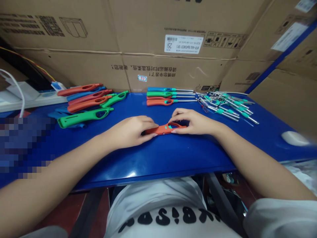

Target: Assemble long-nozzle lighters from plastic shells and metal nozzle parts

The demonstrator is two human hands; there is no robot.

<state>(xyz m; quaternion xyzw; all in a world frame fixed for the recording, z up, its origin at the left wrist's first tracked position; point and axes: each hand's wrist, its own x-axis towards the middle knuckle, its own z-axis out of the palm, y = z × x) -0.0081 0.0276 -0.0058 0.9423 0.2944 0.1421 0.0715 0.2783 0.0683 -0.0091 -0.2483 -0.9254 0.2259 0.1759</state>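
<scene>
An orange lighter body (pixel 162 129) with a teal trigger lies level just above or on the blue table, held between both hands. My left hand (pixel 135 130) pinches its handle end between thumb and fingers. Around the trigger loop, my right hand (pixel 192 121) grips the other end, fingers above and thumb below. Whether a metal tube sits in that end is hidden by the right hand. Beyond the hands lie several long-nosed lighters with metal tubes, an orange lighter (pixel 159 102) nearest. To their right is a pile of metal tubes with teal triggers (pixel 230 107).
On the left lie several coloured lighter bodies, a green one (pixel 84 118) in front. A white power strip (pixel 32 100) with cables is behind them. Cardboard (pixel 138 39) walls the back. A white rounded object (pixel 294 138) sits at the right of the blue table (pixel 158 162).
</scene>
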